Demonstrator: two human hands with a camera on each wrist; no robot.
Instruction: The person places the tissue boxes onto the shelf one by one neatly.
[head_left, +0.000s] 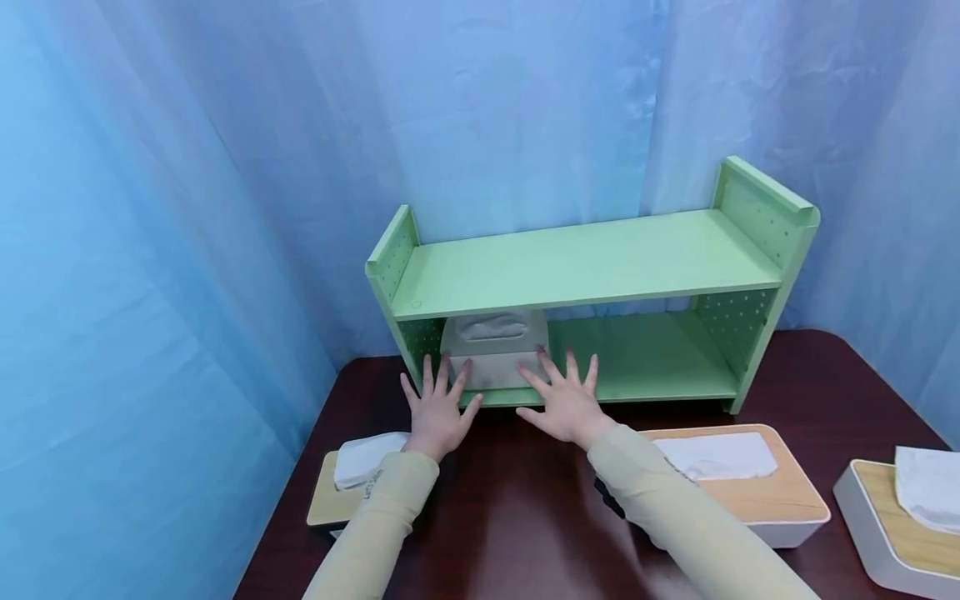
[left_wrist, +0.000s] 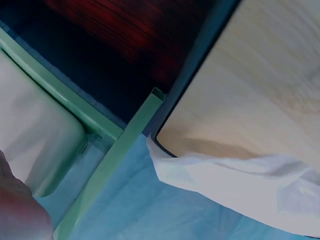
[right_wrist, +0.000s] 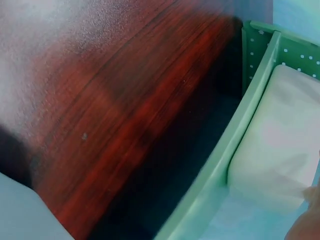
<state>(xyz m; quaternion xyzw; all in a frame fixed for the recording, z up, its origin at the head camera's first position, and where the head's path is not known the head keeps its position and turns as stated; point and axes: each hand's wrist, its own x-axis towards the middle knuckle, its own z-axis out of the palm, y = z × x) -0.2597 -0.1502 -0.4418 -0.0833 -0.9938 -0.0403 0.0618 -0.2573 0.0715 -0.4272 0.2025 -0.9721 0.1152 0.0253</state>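
Observation:
A white tissue box (head_left: 497,371) with a grey top and a tissue in its slot stands on the lower board at the left end of a green two-tier shelf (head_left: 585,262). My left hand (head_left: 437,415) has its fingers spread by the box's lower left front. On the other side my right hand (head_left: 567,403) reaches toward the box's right front, fingers also spread. Whether the fingertips touch the box I cannot tell. Both wrist views show the box's smooth white side (left_wrist: 37,122) (right_wrist: 277,137) inside the green frame, with only a bit of each hand at the edge.
Left of my left forearm is a black-edged tissue box (head_left: 337,504) with a wood-look lid. Beneath and beside my right forearm sits another wood-topped tissue box (head_left: 787,492). A third (head_left: 873,525) stands at the far right of the dark table (head_left: 510,517). Blue curtains (head_left: 510,108) hang behind.

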